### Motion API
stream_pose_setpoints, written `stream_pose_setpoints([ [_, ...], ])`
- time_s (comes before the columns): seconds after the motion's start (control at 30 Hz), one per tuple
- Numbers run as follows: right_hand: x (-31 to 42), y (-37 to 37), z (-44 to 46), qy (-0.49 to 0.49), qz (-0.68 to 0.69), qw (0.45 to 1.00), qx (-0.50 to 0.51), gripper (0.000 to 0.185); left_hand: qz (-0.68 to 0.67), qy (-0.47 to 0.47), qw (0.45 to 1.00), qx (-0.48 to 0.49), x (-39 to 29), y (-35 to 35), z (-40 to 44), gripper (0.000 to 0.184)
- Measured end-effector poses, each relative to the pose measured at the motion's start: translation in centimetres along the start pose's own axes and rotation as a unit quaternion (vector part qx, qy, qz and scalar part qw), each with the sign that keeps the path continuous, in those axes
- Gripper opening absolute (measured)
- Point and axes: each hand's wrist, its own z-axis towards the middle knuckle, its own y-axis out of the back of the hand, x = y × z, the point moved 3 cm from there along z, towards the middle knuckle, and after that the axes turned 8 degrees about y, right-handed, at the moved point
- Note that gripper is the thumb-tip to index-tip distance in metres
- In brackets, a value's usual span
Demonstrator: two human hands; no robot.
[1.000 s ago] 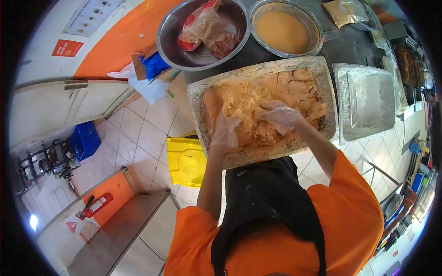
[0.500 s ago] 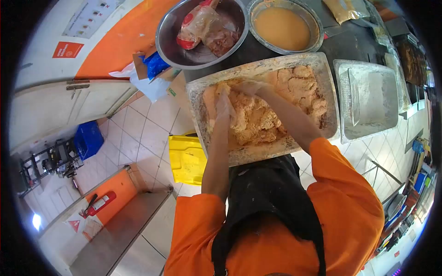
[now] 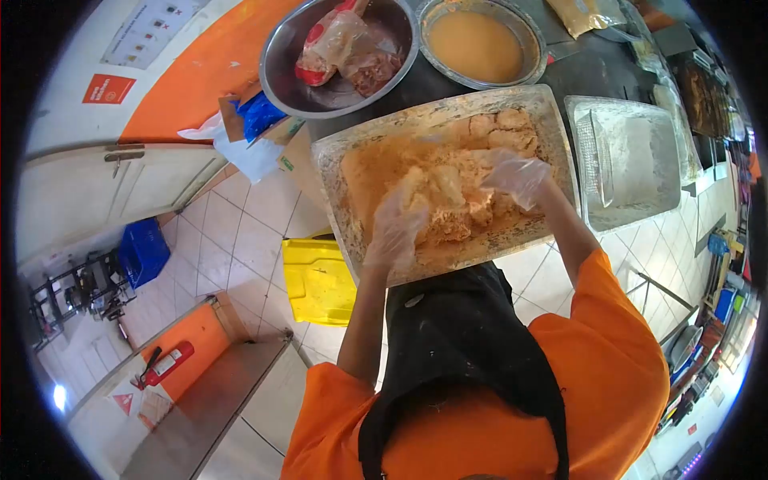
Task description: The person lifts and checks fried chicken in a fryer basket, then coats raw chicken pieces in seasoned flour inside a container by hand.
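Note:
A large floury tray [image 3: 364, 142] holds an orange-tan breading with lumpy coated pieces [image 3: 504, 132] at its back right. Over the tray's left part is my left hand [image 3: 398, 226] in a clear plastic glove, its fingers smeared by motion beside pale coated pieces [image 3: 436, 188]. Whether it grips one of them cannot be made out. My right hand [image 3: 516, 178], also gloved, is above the breading on the right side, fingers spread and pointing left, apart from the left hand.
Behind the tray stand a metal bowl [image 3: 276, 72] with bagged meat and a bowl of orange-tan liquid [image 3: 476, 46]. To the right sits a second floury tray with a wire basket [image 3: 632, 160]. A yellow bin [image 3: 318, 282] is on the floor at the left.
Both hands have drawn back from the tray's far left area toward me. My right hand has moved right, away from my left. Breading between them is blurred. The view has shifted slightly.

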Motion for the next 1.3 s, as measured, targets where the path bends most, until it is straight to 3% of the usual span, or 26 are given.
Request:
stream_pose_setpoints([
  [0.03,-3.2,-0.6,-0.6,0.045,-0.071,0.996,-0.030,0.059,0.045,-0.054,0.997,-0.044,0.6,0.2,-0.2,0.046],
  [0.1,-3.8,0.5,-0.4,-0.046,-0.010,0.998,-0.037,0.057,-0.008,0.214,0.974,-0.078,1.3,0.8,0.1,0.043],
  [0.13,-3.7,1.0,0.3,-0.179,0.122,0.976,-0.013,0.053,-0.034,0.345,0.933,-0.095,1.7,1.0,-0.3,0.041],
  [0.17,-3.1,1.2,0.5,-0.304,0.251,0.919,0.011,0.050,-0.015,0.333,0.943,-0.022,3.3,0.7,-0.3,0.043],
  [0.2,-3.3,1.3,0.9,-0.300,0.211,0.930,0.008,0.051,0.004,0.321,0.946,0.049,6.5,0.1,-0.6,0.049],
  [0.27,-3.7,0.6,1.7,-0.293,0.133,0.947,0.001,0.053,-0.069,0.376,0.920,0.084,9.0,-0.3,-1.0,0.051],
  [0.3,-4.0,0.3,2.3,-0.290,0.093,0.953,-0.005,0.055,-0.162,0.436,0.884,0.046,9.9,-0.8,-0.7,0.046],
  [0.37,-4.4,-1.0,3.4,-0.280,0.009,0.960,-0.007,0.058,-0.221,0.427,0.877,0.015,11.0,-0.9,-0.8,0.045],
  [0.4,-4.8,-2.5,3.8,-0.276,0.015,0.961,-0.002,0.065,-0.185,0.361,0.914,0.023,11.3,-0.7,-1.2,0.046],
  [0.47,-5.1,-3.9,3.8,-0.275,0.014,0.961,0.008,0.078,-0.171,0.309,0.933,0.063,13.9,-1.3,-1.0,0.057],
  [0.57,-0.8,-2.8,2.8,-0.282,-0.018,0.959,0.035,0.086,-0.249,0.300,0.910,0.140,17.2,-2.4,0.2,0.072],
  [0.6,-0.5,-3.1,3.0,-0.267,0.046,0.962,0.036,0.082,-0.284,0.257,0.910,0.156,16.7,-2.5,-0.2,0.070],
  [0.67,-0.6,-4.5,3.7,-0.235,0.171,0.956,0.043,0.074,-0.394,0.306,0.855,0.143,15.5,-2.7,-0.1,0.067],
  [0.7,-1.2,-5.7,4.0,-0.220,0.234,0.946,0.048,0.070,-0.463,0.393,0.786,0.116,12.2,-2.5,0.1,0.065],
  [0.77,-2.7,-8.3,5.2,-0.185,0.357,0.914,0.058,0.062,-0.524,0.466,0.708,0.083,10.6,-3.0,0.6,0.060],
  [0.8,-5.1,-10.3,7.1,-0.070,0.285,0.954,0.068,0.063,-0.524,0.459,0.713,0.079,10.7,-3.2,0.6,0.057],
  [0.83,-4.8,-10.9,7.6,-0.062,0.311,0.945,0.079,0.062,-0.523,0.459,0.715,0.071,10.4,-3.1,0.5,0.053],
  [0.93,-0.9,-8.4,7.7,-0.092,0.291,0.947,0.101,0.059,-0.517,0.466,0.717,0.039,7.2,-2.1,0.7,0.042],
  [1.03,4.5,-3.7,6.0,-0.137,0.172,0.969,0.115,0.056,-0.582,0.357,0.730,0.035,7.8,-2.1,0.2,0.037],
  [1.13,8.5,0.0,3.3,-0.132,0.057,0.982,0.121,0.053,-0.418,0.245,0.872,0.067,13.9,-2.7,1.6,0.046],
  [1.2,8.2,0.2,2.3,-0.021,0.026,0.997,0.070,0.053,-0.226,0.189,0.954,0.060,12.5,-1.4,1.1,0.050],
  [1.23,6.1,-0.4,1.5,0.068,0.019,0.997,0.026,0.052,-0.109,0.161,0.980,0.051,10.5,-0.2,0.3,0.051],
  [1.3,2.6,-1.0,0.5,0.123,-0.059,0.991,-0.011,0.048,0.127,0.101,0.986,0.025,6.5,2.0,-1.3,0.054],
])
